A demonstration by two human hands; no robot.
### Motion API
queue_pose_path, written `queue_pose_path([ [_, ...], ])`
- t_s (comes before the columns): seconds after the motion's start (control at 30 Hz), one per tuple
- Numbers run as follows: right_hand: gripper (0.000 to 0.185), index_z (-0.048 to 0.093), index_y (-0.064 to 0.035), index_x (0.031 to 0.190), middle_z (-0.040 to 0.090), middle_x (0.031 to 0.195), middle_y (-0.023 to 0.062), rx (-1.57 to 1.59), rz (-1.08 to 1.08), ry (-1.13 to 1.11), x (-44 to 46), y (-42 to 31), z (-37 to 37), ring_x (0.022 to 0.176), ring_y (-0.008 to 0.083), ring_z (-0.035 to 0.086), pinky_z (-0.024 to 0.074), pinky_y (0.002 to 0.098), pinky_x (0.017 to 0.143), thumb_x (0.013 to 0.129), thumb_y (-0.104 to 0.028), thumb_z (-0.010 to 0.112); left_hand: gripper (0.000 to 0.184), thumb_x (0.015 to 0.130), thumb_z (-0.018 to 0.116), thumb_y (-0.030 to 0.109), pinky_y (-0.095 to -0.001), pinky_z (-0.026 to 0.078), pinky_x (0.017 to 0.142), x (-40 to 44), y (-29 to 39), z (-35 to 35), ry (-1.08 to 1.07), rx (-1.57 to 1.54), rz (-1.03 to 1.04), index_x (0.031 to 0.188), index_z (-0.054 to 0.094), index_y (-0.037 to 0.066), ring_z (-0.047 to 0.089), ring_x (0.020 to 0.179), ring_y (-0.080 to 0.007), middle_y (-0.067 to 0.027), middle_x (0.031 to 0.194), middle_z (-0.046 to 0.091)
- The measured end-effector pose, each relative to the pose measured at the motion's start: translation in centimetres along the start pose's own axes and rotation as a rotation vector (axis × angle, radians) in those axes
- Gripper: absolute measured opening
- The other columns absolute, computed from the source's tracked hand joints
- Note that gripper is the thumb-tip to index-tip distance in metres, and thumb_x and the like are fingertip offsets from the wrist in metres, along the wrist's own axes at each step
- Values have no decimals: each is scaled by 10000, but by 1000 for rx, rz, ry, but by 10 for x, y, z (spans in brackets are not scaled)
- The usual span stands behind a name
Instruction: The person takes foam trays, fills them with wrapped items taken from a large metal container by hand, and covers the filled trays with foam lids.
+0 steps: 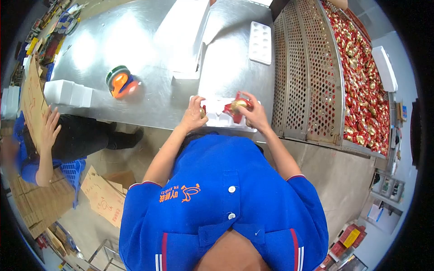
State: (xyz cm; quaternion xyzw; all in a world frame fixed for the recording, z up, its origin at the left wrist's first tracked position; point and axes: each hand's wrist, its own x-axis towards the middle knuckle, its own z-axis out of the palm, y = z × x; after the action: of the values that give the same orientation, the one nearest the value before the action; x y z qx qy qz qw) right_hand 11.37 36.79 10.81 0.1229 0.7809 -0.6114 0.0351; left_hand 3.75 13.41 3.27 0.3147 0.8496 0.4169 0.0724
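Observation:
A white foam tray with hollows [218,118] lies at the front edge of the steel table, between my two hands. My left hand [194,115] curls its fingers around a gold-and-red wrapped piece [203,111], mostly hidden, at the tray's left end. Above the right part of the tray, my right hand [256,114] grips a rounded red-and-gold foil-wrapped piece [238,105], its red wrapper ends sticking out. Another white tray with round hollows [260,43] rests farther back on the table.
A perforated metal bin wall [307,72] stands at right, with many red-and-gold wrapped pieces [361,86] beyond. An orange tape dispenser [119,83], stacked white trays [68,93] and a long white foam box [183,36] occupy the table [149,101]. At left, a co-worker's hand [49,126] touches cardboard [34,97].

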Motion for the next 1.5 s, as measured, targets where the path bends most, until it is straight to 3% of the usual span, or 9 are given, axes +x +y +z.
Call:
queue_pose_path([
  [0.17,395,500,-27,1071,544,950,114,-813,-323,125,-39,73,18,847,303,551,480,375,727,729,-154,648,680,585,626,56,-383,430,830,-6,0,-4,-135,145,-35,1178,295,71,413,1042,-345,-190,1074,368],
  [0.27,413,496,-28,1073,536,965,128,-1058,-535,215,-39,55,16,912,306,529,464,359,764,706,-136,653,689,609,666,46,-343,442,822,-4,-12,-13,-122,-286,-279,1185,290,70,478,1004,-284,-168,1071,417],
  [0.4,404,506,-8,1006,522,893,144,-875,-136,50,-40,58,17,899,297,539,464,363,734,644,-95,662,608,722,674,82,-317,461,825,-1,-12,-17,-58,-864,-472,1206,307,82,539,966,-208,-118,1063,519],
  [0.6,185,576,7,706,558,757,160,-1143,-219,152,-16,71,33,611,318,589,487,371,578,752,-171,591,338,903,472,247,-341,501,750,-4,19,2,-62,-1656,-637,1221,408,150,541,971,-200,-69,1105,519],
  [0.67,220,593,-9,735,595,777,188,-868,84,-298,-4,23,6,629,298,602,491,349,554,752,-226,625,336,909,459,203,-260,457,550,-1,16,8,-176,-1378,-674,1231,383,149,562,919,-194,-81,1092,524],
  [0.8,427,629,3,907,629,706,131,273,281,-315,-2,33,33,628,170,594,481,314,601,720,-380,667,548,752,667,106,-194,388,447,4,34,10,-376,-1086,-488,1216,376,110,568,709,-141,-109,1056,527],
  [0.97,443,559,12,1043,623,804,173,-341,120,-64,-19,27,31,698,248,611,487,339,650,694,-227,691,614,741,655,31,-286,510,739,-4,-6,57,-297,-501,-139,1254,321,76,567,935,-208,-103,1077,487],
  [1.1,432,538,-58,1071,557,820,169,-677,-161,117,-35,56,47,776,303,573,473,404,643,694,-214,681,467,740,615,-21,-340,528,725,-2,23,37,-357,-296,-162,1175,472,68,581,935,-285,-145,1168,386],
  [1.5,236,484,33,932,539,775,141,-1093,-112,174,-29,49,94,714,244,590,504,314,559,720,-59,529,422,672,679,132,-366,468,723,3,31,27,-198,231,87,1079,568,131,428,1049,-324,-154,1156,413],
])
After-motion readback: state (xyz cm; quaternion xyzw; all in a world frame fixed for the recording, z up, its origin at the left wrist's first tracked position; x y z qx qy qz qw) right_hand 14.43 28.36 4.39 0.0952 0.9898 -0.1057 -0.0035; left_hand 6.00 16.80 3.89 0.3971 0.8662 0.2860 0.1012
